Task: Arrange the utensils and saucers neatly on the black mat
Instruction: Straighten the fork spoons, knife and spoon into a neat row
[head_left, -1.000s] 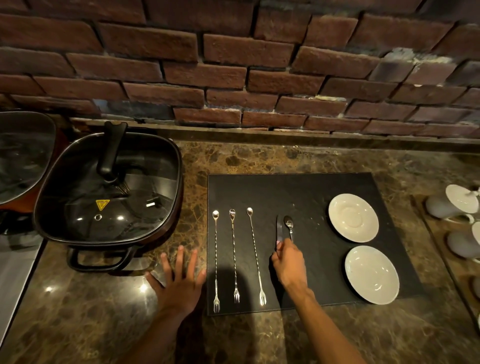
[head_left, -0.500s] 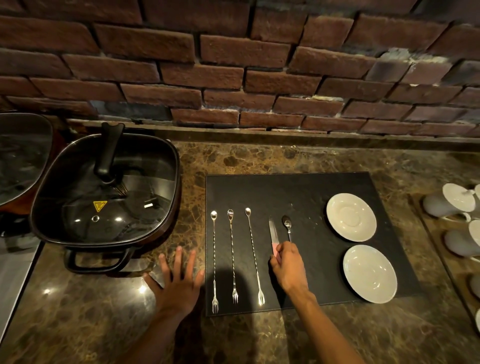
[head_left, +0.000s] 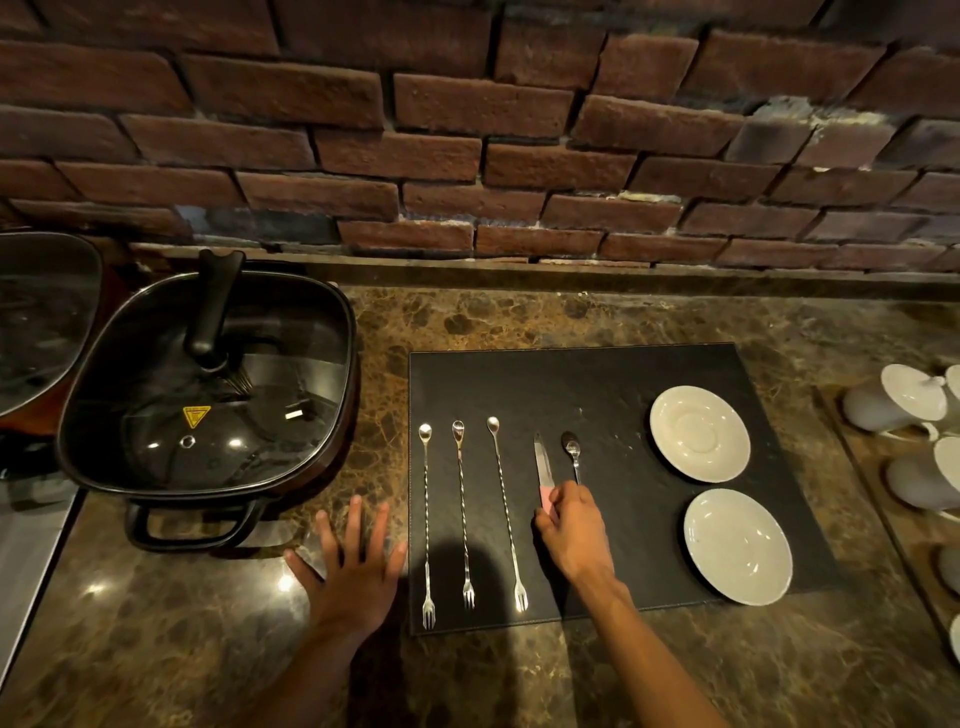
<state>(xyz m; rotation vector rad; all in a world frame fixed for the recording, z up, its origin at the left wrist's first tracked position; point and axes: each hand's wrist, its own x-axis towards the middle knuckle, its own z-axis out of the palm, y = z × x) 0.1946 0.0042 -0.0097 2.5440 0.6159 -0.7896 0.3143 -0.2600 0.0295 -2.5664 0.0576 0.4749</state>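
Right hand (head_left: 574, 525) on black mat (head_left: 582, 384), gripping pink-handled knife (head_left: 543, 467) beside teaspoon (head_left: 571, 451). Left hand (head_left: 353, 571) flat, fingers spread, on counter left of mat.

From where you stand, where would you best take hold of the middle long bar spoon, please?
Pinch the middle bar spoon at mid-shaft, from above. It lies flat on the black mat, its thin twisted stem offering grip, with neighbours close on both sides and the fork tines nearest you.
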